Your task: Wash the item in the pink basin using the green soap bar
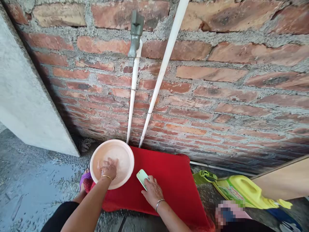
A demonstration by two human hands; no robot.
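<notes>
My left hand [109, 168] is dipped in the water of a pale pink basin [130, 161], fingers apart and partly blurred under the surface. I see nothing held in it. The basin sits on the left end of a red cloth-covered surface [169, 174]. My right hand [153, 192] rests over the near end of a pale green oblong scrub brush [142, 175], which lies on the red cloth. Its top is smooth, with a small hole near the far end; its underside is hidden. My fingers are closed around that near end.
A grey tap [136, 32] and white pipes [164, 64] stand against the brick wall [217, 80]. A yellow jug [243, 190] lies on its side at right, beside a green item [202, 177]. A pale slab [31, 87] leans at left above wet floor [36, 183].
</notes>
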